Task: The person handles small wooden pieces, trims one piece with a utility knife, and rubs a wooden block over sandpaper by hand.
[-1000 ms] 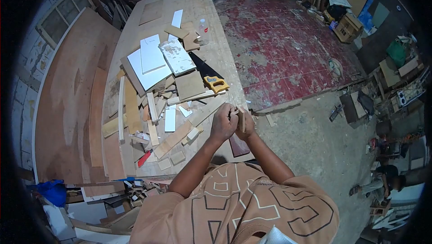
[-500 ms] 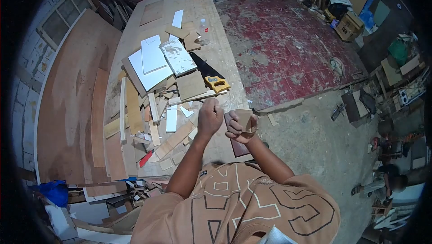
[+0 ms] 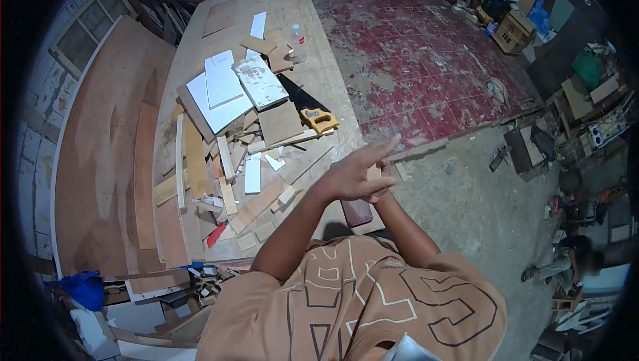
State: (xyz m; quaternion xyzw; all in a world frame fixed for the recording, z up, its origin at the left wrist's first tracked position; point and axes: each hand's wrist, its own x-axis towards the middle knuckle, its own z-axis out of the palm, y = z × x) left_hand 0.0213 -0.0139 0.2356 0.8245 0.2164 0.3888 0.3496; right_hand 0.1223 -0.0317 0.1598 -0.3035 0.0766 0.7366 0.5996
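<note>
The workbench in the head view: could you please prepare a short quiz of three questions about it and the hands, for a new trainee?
1. Multiple choice: What colour is the handle of the handsaw?
A) red
B) yellow
C) blue

2. True or false: The plastic bottle is on the workbench.

3. Fill in the missing word: The left hand has its fingers stretched out, while the ____ hand holds the small wooden piece.

Key: 1. B; 2. true; 3. right (the right hand is partly hidden behind the other).
</note>
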